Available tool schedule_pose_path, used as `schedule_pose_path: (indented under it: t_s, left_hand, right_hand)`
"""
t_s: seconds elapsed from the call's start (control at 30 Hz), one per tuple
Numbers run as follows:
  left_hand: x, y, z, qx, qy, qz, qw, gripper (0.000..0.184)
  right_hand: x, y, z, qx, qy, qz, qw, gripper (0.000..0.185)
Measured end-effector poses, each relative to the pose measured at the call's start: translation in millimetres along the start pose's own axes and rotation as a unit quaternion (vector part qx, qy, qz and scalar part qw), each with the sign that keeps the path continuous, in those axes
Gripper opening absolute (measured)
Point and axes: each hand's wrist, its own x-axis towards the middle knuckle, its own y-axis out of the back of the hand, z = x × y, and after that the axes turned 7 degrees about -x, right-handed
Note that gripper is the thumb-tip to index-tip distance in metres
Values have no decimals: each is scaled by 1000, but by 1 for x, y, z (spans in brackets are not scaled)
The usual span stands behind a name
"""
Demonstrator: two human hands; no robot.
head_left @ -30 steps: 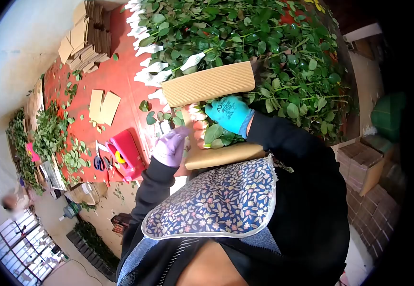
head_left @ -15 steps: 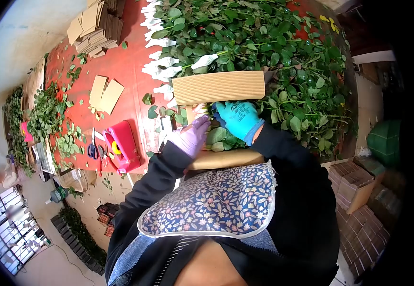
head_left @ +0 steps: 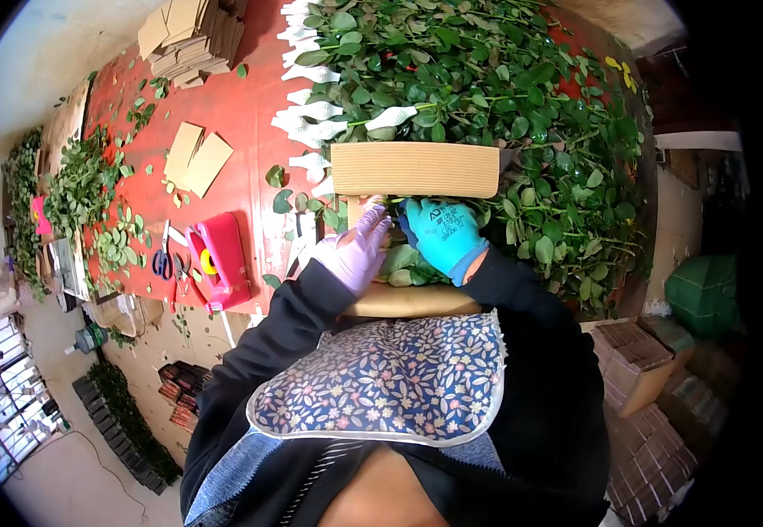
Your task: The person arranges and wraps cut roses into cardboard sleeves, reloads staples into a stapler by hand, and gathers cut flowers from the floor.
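My left hand (head_left: 357, 253), in a lavender glove, is closed at the left end of a wooden-looking stand, its fingertips meeting something small and pale that I cannot make out. My right hand (head_left: 445, 239), in a turquoise glove, is curled just to its right, over green leaves (head_left: 406, 263); whatever it grips is hidden under the fingers. A ribbed tan board (head_left: 415, 169) crosses just beyond both hands. Nearer my body runs the stand's rounded tan edge (head_left: 417, 300). Rose stems with white net-covered heads (head_left: 392, 118) lie past the board.
Leafy stems (head_left: 566, 176) cover the right of the red table (head_left: 259, 114). To the left are a pink tape dispenser (head_left: 222, 262), scissors (head_left: 163, 262), cardboard pieces (head_left: 197, 160) and a cardboard stack (head_left: 193, 44). Bundled cardboard (head_left: 632, 360) stands at the right. Another person is far left.
The view has shifted slightly, so the table items sit a little differently in it. Both hands stay close together at the stand, with only small finger movements.
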Motion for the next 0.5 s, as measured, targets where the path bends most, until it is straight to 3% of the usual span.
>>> schedule_pose_path:
  t_s: [0.2,0.27,0.37,0.5]
  left_hand:
    - [-1,-2,-7,-74,-26,50,996,50]
    - [2,4,-4,-60,5,2,998,48]
    - [3,2,-2,-82,22,3,996,47]
    - [-2,7,-5,-94,-2,5,996,48]
  right_hand:
    - [-5,4,-3,-6,-3,4,1000,21]
    - [-1,3,-4,-4,-1,-3,1000,26]
    - [1,25,-3,-1,25,22,999,32]
    - [5,13,0,-10,35,-43,998,40]
